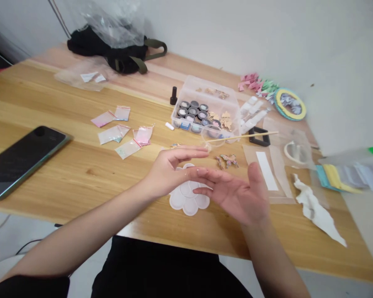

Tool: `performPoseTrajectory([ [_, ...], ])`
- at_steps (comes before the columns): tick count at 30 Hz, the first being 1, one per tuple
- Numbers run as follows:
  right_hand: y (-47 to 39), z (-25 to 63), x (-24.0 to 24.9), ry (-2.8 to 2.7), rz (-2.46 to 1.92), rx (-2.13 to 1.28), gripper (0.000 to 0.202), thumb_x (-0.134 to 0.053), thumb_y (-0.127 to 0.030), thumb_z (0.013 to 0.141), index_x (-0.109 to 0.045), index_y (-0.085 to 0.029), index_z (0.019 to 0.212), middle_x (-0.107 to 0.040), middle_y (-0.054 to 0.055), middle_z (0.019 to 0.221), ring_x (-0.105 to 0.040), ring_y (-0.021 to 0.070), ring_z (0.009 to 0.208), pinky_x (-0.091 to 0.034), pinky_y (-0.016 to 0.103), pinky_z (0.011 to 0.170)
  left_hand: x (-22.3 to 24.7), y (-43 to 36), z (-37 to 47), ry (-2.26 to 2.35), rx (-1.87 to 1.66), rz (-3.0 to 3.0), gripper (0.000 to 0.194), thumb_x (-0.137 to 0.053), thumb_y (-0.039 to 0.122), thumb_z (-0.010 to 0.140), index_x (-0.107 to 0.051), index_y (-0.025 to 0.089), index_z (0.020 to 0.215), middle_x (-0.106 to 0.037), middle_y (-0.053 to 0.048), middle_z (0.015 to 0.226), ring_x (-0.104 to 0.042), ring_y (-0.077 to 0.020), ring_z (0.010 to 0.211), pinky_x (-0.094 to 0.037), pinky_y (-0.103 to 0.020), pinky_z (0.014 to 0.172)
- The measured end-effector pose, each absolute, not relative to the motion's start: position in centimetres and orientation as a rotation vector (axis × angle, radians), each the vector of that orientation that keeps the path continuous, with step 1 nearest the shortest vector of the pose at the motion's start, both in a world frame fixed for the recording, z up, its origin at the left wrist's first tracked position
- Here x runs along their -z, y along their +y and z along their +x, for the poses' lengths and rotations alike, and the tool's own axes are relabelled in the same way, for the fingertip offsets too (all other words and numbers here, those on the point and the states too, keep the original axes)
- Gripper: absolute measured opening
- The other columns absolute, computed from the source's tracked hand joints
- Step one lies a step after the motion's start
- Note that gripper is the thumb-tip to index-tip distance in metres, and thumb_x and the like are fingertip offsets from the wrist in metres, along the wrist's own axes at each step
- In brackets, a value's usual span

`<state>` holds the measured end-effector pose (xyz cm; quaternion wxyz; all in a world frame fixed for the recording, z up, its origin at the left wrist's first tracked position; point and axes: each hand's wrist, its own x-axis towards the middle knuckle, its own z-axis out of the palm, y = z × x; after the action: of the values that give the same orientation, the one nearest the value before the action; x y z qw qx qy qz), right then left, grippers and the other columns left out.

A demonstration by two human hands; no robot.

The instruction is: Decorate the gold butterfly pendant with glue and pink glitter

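Note:
My left hand point(170, 169) is raised over a white flower-shaped palette point(189, 206), its fingers stretched out and the thumb apart from them. My right hand point(240, 196) is turned palm up beside it, fingers extended and thumb raised. Its fingertips meet or overlap the left thumb; I cannot tell whether they touch. Neither hand shows anything held. Just beyond them lie glittery butterfly charms point(230, 160) and a clear cup point(214, 133) with a wooden stick point(242, 136) across it. The hands hide part of the palette.
A clear plastic box point(205, 85) holds small jars and gold charms. Small powder bags point(129, 149) and a phone point(25, 159) lie left. On the right are a black square frame point(259, 136), crumpled tissue point(318, 211) and a tape roll point(295, 152). A black bag point(90, 43) sits behind.

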<state>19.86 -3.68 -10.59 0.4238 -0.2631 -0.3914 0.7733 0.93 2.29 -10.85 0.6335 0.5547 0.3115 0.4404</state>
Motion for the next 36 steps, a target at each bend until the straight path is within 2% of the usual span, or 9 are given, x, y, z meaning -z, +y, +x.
performPoseTrajectory([
  [6,-3.5,20.0,10.5,-0.926,-0.686,-1.962,0.084,-0.018,-0.084,0.091,-0.074,-0.03,0.121,-0.068,0.008,0.136,-0.057,0.0301,0.131,-0.046,0.05,0.106,10.5,1.7,1.1,0.659,-0.865,1.002,0.023,-0.084,0.037,0.072,-0.082,0.026,0.092,-0.08,-0.003,0.107,-0.074,-0.0199,0.105,-0.058,-0.033,0.093],
  [13,-3.7,19.7,11.2,-1.027,-0.712,-1.858,0.073,-0.031,-0.083,0.091,-0.074,-0.031,0.12,-0.07,0.005,0.132,-0.059,0.0275,0.128,-0.047,0.047,0.106,10.9,2.0,1.5,0.771,-0.882,1.035,0.017,-0.087,0.028,0.067,-0.081,0.022,0.083,-0.081,-0.005,0.1,-0.073,-0.0192,0.099,-0.056,-0.032,0.09],
  [17,-3.6,19.7,10.8,-0.99,-0.717,-1.914,0.08,-0.024,-0.085,0.09,-0.074,-0.03,0.121,-0.068,0.006,0.136,-0.059,0.0294,0.129,-0.046,0.049,0.106,11.3,1.9,1.5,0.704,-0.84,0.979,0.029,-0.085,0.041,0.069,-0.082,0.023,0.092,-0.081,-0.006,0.102,-0.074,-0.0209,0.097,-0.057,-0.035,0.089],
  [21,-3.6,19.8,10.4,-0.944,-0.728,-1.914,0.081,-0.024,-0.084,0.091,-0.074,-0.028,0.123,-0.067,0.007,0.138,-0.061,0.0277,0.126,-0.049,0.046,0.103,11.5,1.9,1.5,0.667,-0.825,0.93,0.039,-0.083,0.052,0.069,-0.082,0.024,0.096,-0.08,-0.007,0.105,-0.074,-0.0213,0.098,-0.057,-0.036,0.09],
  [25,-3.7,19.7,10.9,-0.984,-0.726,-1.879,0.076,-0.03,-0.083,0.091,-0.075,-0.03,0.12,-0.071,0.005,0.133,-0.063,0.0266,0.124,-0.05,0.044,0.102,11.4,2.0,1.4,0.717,-0.824,0.957,0.028,-0.085,0.039,0.07,-0.082,0.023,0.093,-0.081,-0.005,0.099,-0.073,-0.0197,0.094,-0.056,-0.035,0.089],
  [29,-3.7,19.7,11.5,-1.045,-0.756,-1.812,0.069,-0.037,-0.082,0.09,-0.075,-0.031,0.119,-0.07,0.004,0.133,-0.061,0.026,0.125,-0.048,0.044,0.103,11.7,2.2,1.5,0.763,-0.862,0.981,0.019,-0.087,0.027,0.069,-0.082,0.022,0.086,-0.079,-0.005,0.102,-0.069,-0.0199,0.105,-0.051,-0.034,0.098],
  [31,-3.7,19.6,11.2,-1.008,-0.74,-1.864,0.073,-0.034,-0.082,0.09,-0.075,-0.03,0.119,-0.07,0.005,0.134,-0.061,0.0267,0.127,-0.048,0.045,0.105,11.8,2.1,1.7,0.725,-0.846,0.95,0.023,-0.087,0.034,0.07,-0.082,0.022,0.089,-0.079,-0.006,0.101,-0.07,-0.02,0.101,-0.052,-0.035,0.096],
  [34,-3.6,19.7,10.6,-0.899,-0.688,-1.956,0.079,-0.028,-0.083,0.091,-0.074,-0.026,0.122,-0.068,0.006,0.137,-0.061,0.0265,0.127,-0.049,0.043,0.104,11.8,1.7,1.9,0.628,-0.809,0.882,0.043,-0.084,0.055,0.07,-0.081,0.021,0.096,-0.079,-0.008,0.108,-0.072,-0.0217,0.098,-0.054,-0.038,0.092],
  [36,-3.6,19.7,10.2,-0.855,-0.673,-1.977,0.081,-0.026,-0.082,0.091,-0.073,-0.025,0.124,-0.067,0.007,0.139,-0.061,0.0261,0.127,-0.049,0.041,0.103,11.8,1.6,1.9,0.574,-0.804,0.831,0.049,-0.082,0.06,0.069,-0.08,0.021,0.099,-0.078,-0.009,0.113,-0.072,-0.0224,0.101,-0.053,-0.038,0.093],
])
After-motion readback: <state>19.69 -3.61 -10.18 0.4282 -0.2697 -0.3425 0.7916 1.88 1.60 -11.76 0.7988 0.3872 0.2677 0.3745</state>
